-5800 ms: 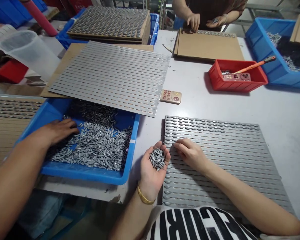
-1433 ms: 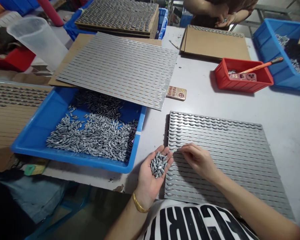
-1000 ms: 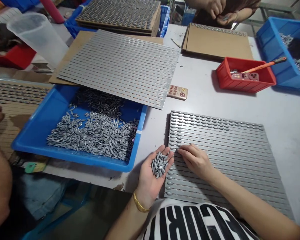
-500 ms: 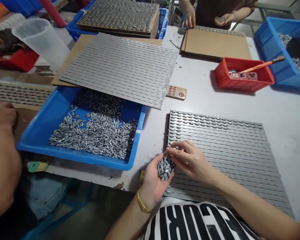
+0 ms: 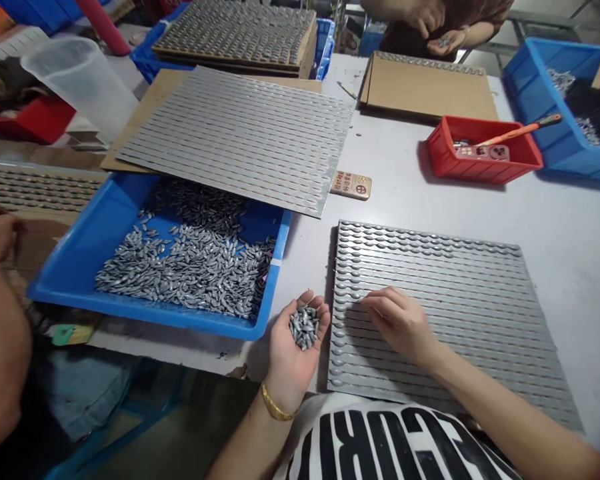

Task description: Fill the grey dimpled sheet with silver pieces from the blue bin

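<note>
Spindle-shaped metal pellets (image 5: pixel 304 327) lie heaped in your cupped left hand (image 5: pixel 291 353), palm up just beside the ridged grey plate (image 5: pixel 460 313) (a gold bangle (image 5: pixel 275 411) circles that wrist). Your right hand (image 5: pixel 400 323) rests on the plate, fingers loosely curled, holding nothing. More pellets (image 5: pixel 190 273) fill the blue plastic tub (image 5: pixel 145 308) left of the plate.

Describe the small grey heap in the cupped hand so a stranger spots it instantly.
At the table's near edge, find the left hand with a gold bangle, between the blue tray and the ridged grey sheet. The small heap of grey metal pieces sits in its cupped palm, apart from the tray's loose mass.
</note>
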`<state>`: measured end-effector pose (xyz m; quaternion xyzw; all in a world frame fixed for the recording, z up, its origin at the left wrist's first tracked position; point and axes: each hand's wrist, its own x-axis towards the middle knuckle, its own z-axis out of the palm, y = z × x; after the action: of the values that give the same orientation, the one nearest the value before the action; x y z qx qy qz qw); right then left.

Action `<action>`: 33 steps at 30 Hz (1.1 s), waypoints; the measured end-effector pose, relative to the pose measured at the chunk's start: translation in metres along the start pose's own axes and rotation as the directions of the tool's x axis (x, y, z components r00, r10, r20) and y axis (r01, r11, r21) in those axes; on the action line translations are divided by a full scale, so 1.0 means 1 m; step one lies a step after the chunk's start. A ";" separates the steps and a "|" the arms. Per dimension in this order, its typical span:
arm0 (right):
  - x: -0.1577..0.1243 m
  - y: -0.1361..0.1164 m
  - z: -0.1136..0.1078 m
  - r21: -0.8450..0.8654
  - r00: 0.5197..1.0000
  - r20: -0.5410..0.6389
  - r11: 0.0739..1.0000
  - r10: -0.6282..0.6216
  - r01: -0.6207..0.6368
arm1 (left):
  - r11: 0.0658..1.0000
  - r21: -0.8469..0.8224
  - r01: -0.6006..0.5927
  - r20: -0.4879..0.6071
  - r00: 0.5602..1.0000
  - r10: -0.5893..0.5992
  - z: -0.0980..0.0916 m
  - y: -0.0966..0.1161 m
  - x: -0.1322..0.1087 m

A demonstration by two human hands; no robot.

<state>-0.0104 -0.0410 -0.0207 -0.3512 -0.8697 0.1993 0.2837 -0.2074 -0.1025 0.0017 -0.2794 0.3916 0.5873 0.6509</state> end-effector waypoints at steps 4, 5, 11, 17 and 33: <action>-0.014 0.010 0.017 -0.150 0.997 0.048 0.987 -0.053 0.060 | 1.000 -0.022 0.018 0.009 1.000 -0.018 -0.002 0.001 0.001; -0.016 0.010 0.020 -0.178 0.996 0.055 0.981 -0.066 0.075 | 0.999 -0.025 0.030 0.019 0.999 -0.029 -0.003 0.000 0.001; -0.021 0.011 0.024 -0.165 0.995 0.049 0.981 -0.092 0.099 | 0.999 -0.029 0.018 0.027 0.999 -0.018 -0.005 -0.002 -0.001; -0.018 0.010 0.024 -0.146 0.993 0.061 0.984 -0.097 0.105 | 1.000 -0.008 0.025 0.040 0.999 -0.024 -0.007 -0.004 -0.001; 0.003 -0.021 0.006 -0.040 0.996 0.064 0.997 -0.063 0.066 | 0.995 0.015 0.102 0.157 0.982 -0.103 -0.009 -0.011 -0.007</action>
<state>-0.0262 -0.0534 -0.0126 -0.3224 -0.8931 0.1826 0.2551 -0.1981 -0.1150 0.0014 -0.2496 0.3261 0.5719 0.7101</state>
